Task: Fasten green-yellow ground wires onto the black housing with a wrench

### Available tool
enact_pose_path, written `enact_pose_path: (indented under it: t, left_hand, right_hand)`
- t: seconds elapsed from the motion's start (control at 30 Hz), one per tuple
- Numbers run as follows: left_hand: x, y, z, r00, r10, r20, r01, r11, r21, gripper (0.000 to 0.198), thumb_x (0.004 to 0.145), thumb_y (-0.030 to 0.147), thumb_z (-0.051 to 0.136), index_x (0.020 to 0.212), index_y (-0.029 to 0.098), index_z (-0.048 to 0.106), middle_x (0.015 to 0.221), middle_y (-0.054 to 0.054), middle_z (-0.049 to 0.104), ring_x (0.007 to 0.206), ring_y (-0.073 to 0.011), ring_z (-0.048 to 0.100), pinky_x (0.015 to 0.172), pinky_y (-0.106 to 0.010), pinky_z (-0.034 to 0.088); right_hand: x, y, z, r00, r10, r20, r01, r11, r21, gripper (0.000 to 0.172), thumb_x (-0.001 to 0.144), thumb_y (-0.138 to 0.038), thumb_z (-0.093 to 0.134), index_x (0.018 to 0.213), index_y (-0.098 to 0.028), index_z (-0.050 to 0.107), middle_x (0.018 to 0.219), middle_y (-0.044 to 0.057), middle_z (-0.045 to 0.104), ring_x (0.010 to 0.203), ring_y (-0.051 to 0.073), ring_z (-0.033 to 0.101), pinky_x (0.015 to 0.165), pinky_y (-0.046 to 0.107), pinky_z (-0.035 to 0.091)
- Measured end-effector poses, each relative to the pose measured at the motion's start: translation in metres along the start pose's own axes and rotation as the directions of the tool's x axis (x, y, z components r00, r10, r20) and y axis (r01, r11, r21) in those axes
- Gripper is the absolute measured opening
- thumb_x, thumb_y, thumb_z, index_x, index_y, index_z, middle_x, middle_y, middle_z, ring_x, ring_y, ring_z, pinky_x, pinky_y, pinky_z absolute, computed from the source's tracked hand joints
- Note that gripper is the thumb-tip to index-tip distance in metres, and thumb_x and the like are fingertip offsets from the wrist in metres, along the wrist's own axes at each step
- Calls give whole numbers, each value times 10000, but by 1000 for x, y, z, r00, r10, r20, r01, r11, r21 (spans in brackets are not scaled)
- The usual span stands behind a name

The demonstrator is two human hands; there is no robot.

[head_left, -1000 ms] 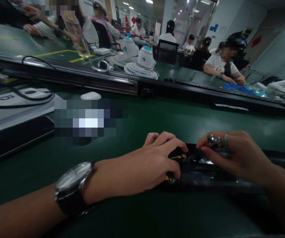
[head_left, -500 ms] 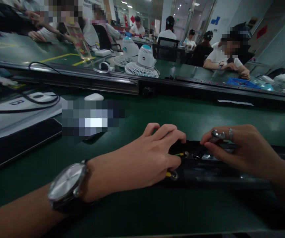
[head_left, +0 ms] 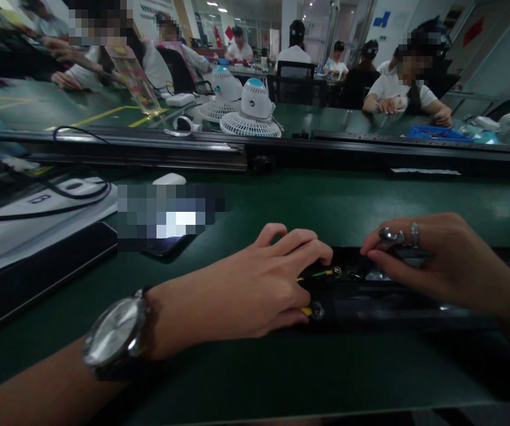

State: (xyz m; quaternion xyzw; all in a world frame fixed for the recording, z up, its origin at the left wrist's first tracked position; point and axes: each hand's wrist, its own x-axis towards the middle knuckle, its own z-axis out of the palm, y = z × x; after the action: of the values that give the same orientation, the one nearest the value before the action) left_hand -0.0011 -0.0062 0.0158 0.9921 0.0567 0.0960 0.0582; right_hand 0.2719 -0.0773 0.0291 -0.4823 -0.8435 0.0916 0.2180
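A long black housing (head_left: 392, 313) lies across the green table, holding yellow-green wires (head_left: 319, 274) that end in ring terminals fixed by screws. My left hand (head_left: 273, 284), with a watch on the wrist, straddles its left end. The fingers bend over the far side while the thumb side rests by the near terminal (head_left: 316, 310). My right hand (head_left: 441, 254) wears rings; its thumb and forefinger are pinched at the far edge of the housing. What sits in that pinch is hidden. Beneath it, a small shiny clear piece (head_left: 375, 276) shows inside the channel.
A phone (head_left: 164, 245), partly blurred, lies left of centre beside a white case (head_left: 169, 178). Further left are a black bar (head_left: 37, 278) and white sheets (head_left: 15, 231) with cables. Black rails (head_left: 348, 151) run along the back. White fans (head_left: 255, 109) and several people are beyond.
My left thumb side has drawn back a little to the left, baring more of the yellow-green wires. My right hand stays in nearly the same pinch. The camera view has shifted slightly.
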Motion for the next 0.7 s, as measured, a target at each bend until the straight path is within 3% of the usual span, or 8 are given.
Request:
enact_pose_path:
  t: [0.17, 0.3, 0.5, 0.7]
  left_hand:
    - [0, -1, -2, 999, -14, -48, 13, 1000, -21, 167, 866, 389, 745, 872, 222, 754, 1344, -81, 548, 1300, -303, 441, 1056, -436, 336]
    - [6, 2, 0, 997, 0, -77, 1, 1000, 9, 149, 869, 365, 745, 941, 235, 745, 1362, -76, 542, 1304, -303, 435, 1049, -439, 351]
    - [20, 3, 7, 993, 108, -37, -104, 990, 100, 120, 836, 301, 784, 909, 224, 728, 1374, -84, 545, 1354, -311, 388, 1056, -446, 335]
    - [22, 7, 3, 995, 101, 3, -100, 983, 153, 162, 847, 338, 773, 918, 197, 734, 1348, -94, 559, 1328, -304, 416, 990, -446, 362]
  right_hand:
    - [0, 0, -1, 1000, -8, -17, 8, 1000, 6, 130, 959, -240, 602, 908, -212, 718, 765, -4, 718, 587, 128, 634, 540, 249, 437]
    - [0, 0, -2, 999, -9, -43, 9, 1000, 0, 138, 954, -239, 606, 882, -210, 720, 743, -2, 713, 573, 133, 622, 540, 256, 431]
    - [2, 0, -3, 998, -13, -64, 13, 1000, -1, 131, 950, -212, 600, 875, -201, 707, 718, -11, 693, 562, 121, 602, 543, 257, 410]
    - [1, 0, 1, 993, -42, -114, 44, 999, 10, 157, 951, -206, 561, 842, -215, 674, 688, -15, 665, 528, 127, 579, 531, 270, 401]
